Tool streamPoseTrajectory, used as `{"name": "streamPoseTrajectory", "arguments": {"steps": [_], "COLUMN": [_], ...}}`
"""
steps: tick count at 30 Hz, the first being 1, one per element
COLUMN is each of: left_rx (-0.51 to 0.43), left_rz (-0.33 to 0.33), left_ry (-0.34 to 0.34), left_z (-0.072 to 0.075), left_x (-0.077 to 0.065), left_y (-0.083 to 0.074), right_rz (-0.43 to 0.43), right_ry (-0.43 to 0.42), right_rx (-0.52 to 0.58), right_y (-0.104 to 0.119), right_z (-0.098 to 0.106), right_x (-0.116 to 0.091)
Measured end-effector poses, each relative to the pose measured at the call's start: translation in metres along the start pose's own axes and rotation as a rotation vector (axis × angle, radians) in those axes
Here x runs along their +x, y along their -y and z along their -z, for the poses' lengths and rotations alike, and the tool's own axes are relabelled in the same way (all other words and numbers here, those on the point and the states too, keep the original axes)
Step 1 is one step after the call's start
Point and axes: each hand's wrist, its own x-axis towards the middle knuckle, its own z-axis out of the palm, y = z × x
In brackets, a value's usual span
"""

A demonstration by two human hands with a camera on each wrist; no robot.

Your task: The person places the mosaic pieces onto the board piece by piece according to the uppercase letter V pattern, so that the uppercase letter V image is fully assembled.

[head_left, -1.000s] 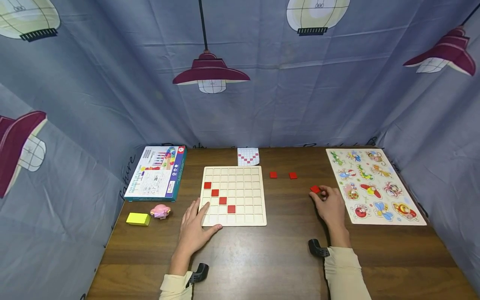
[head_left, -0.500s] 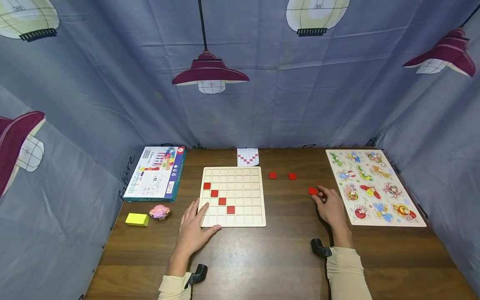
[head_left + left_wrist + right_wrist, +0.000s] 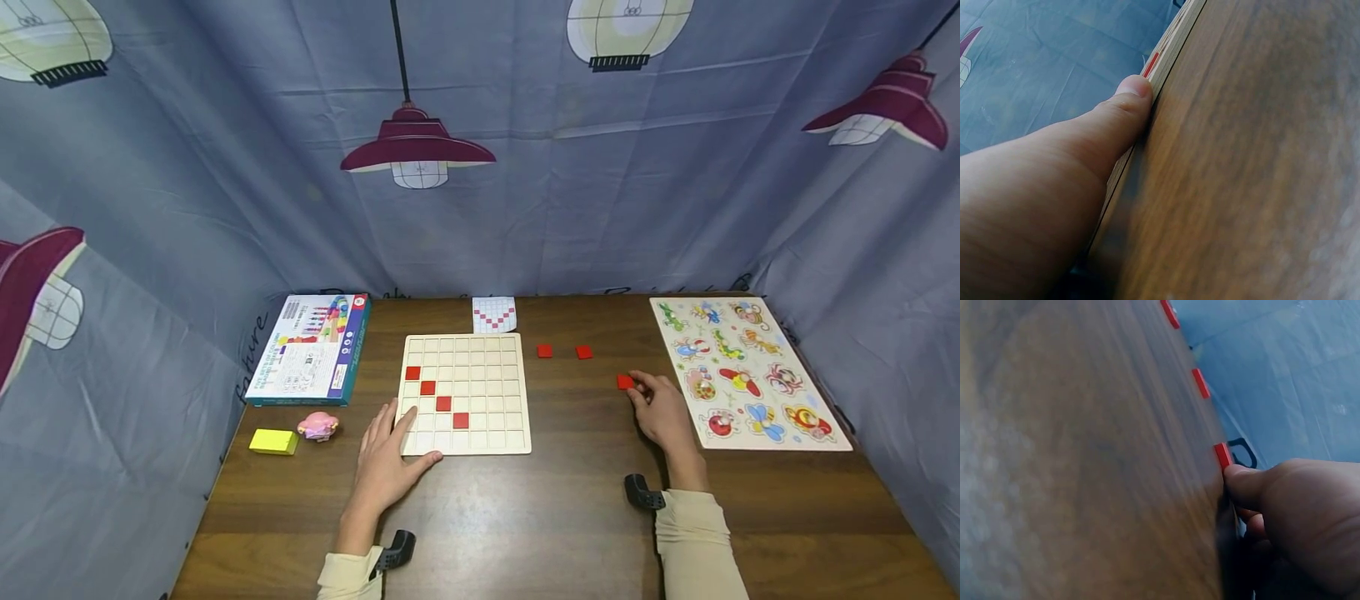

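My right hand pinches a red tile right of center in the head view, while my left hand, fingers spread and loose, touches the grid board lower left of center.

wooden table | box | yellow block | pink toy | grid board | card | two loose red tiles | picture board

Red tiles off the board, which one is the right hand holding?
The rightmost tile, pinched by the right hand; the other two lie farther back, untouched.
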Motion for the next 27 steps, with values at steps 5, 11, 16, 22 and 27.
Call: {"name": "streamPoseTrajectory", "arguments": {"steps": [5,11,16,22,27], "left_rx": [-0.004,-0.002,-0.007,0.001,0.001], "left_rz": [-0.003,0.001,-0.003,0.000,-0.003], "left_ry": [-0.005,-0.011,-0.005,0.002,-0.001], "left_z": [-0.001,-0.001,0.000,0.000,0.001], "left_x": [-0.001,-0.003,-0.002,-0.001,0.000], "left_y": [0.001,0.001,0.000,-0.001,-0.001], "right_rz": [0.048,0.114,0.116,0.135,0.164], "right_ry": [-0.020,-0.055,-0.062,-0.005,0.001], "right_rx": [-0.006,-0.007,0.013,0.052,0.124], "right_y": [-0.003,-0.006,-0.004,0.003,0.020], "right_z": [-0.004,-0.010,-0.010,-0.014,-0.024], "right_x": [-0.002,-0.007,-0.011,-0.017,-0.021]}}
